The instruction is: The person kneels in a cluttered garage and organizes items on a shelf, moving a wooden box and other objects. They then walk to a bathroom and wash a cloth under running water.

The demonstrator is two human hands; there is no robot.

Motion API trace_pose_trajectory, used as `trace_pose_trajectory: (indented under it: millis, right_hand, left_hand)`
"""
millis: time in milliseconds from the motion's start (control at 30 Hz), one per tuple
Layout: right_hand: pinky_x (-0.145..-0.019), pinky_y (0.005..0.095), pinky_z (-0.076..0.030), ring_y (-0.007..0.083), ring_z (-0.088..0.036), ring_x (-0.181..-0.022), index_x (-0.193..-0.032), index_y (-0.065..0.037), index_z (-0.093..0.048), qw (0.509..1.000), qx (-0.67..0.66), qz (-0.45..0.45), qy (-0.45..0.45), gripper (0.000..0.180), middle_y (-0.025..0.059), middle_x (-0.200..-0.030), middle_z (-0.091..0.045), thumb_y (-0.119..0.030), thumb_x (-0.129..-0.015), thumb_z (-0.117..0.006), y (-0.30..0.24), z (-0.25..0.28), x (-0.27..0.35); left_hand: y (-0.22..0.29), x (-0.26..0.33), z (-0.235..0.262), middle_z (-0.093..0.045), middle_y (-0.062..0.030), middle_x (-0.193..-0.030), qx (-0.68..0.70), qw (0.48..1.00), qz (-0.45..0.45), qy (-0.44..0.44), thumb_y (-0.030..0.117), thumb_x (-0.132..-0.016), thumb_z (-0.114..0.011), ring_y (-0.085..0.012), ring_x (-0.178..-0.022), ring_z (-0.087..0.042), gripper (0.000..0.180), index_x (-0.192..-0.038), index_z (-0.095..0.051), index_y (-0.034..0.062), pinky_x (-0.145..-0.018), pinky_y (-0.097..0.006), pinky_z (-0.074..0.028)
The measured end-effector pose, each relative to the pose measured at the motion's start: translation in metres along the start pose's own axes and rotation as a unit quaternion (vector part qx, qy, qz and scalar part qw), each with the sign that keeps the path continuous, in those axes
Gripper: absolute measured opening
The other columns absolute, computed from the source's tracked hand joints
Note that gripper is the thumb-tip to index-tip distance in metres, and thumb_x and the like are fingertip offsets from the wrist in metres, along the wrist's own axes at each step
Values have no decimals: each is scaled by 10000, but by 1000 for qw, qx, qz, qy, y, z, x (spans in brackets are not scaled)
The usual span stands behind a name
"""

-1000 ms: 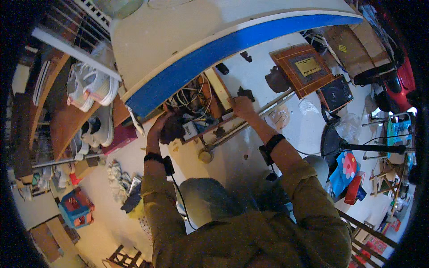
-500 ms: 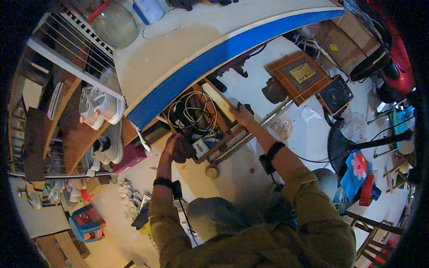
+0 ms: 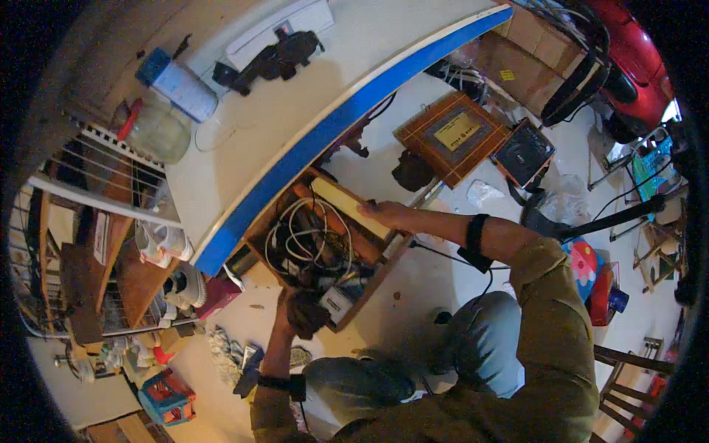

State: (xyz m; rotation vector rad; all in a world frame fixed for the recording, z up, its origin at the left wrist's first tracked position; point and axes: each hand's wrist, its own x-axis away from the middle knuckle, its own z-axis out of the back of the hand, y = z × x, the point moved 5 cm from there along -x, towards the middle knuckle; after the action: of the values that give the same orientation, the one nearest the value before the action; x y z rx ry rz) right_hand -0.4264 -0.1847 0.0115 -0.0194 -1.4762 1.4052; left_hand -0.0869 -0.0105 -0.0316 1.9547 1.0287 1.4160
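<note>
A wooden drawer point(image 3: 360, 304) juts out from under the blue-edged table, tilted in view. Inside it are a coil of white cable point(image 3: 292, 235), a tangle of dark cords, and a small light grey box point(image 3: 336, 303) at the near end. A pale yellow strip point(image 3: 343, 203) runs along its right side. My right hand point(image 3: 382, 215) grips that side near the front corner, fingers over the rim. My left hand point(image 3: 304, 313) is closed at the near left corner; its fingers are dark and partly hidden against the drawer.
On the white tabletop point(image 3: 255, 111) lie a clear jar point(image 3: 159, 133), a blue-and-white container point(image 3: 177, 85) and a dark object point(image 3: 273, 63). A shoe rack point(image 3: 103, 196) stands left. A wooden plaque point(image 3: 458, 136) and a black speaker point(image 3: 523, 153) are on the floor at right.
The drawer has come farther out from under the table, toward me, with both hands at it. My right forearm now lies more sideways, and the view has shifted.
</note>
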Motion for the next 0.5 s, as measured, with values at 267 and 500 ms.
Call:
trace_pose_trajectory:
  millis: [267,500]
  right_hand:
    - [-979,379,-426,248,-543,-1152,-1385,39,-447,993,-94,-39,-53,968,173,-1313,-551,-763,-844,-484,-13,44,163]
    - [-753,283,-485,144,-576,-931,-1277,-31,-569,975,-171,105,-99,786,68,-1045,-645,-687,-844,-587,21,92,301]
  left_hand:
    - [19,101,-157,-638,-113,-1144,234,968,56,-75,300,-968,-582,-253,-969,-641,458,-1327,-459,43,-872,-371,-530]
    - [24,123,-230,-621,-132,-1187,127,981,78,-128,271,-947,-624,-247,-1030,-624,536,-1368,-404,23,-908,-378,-512]
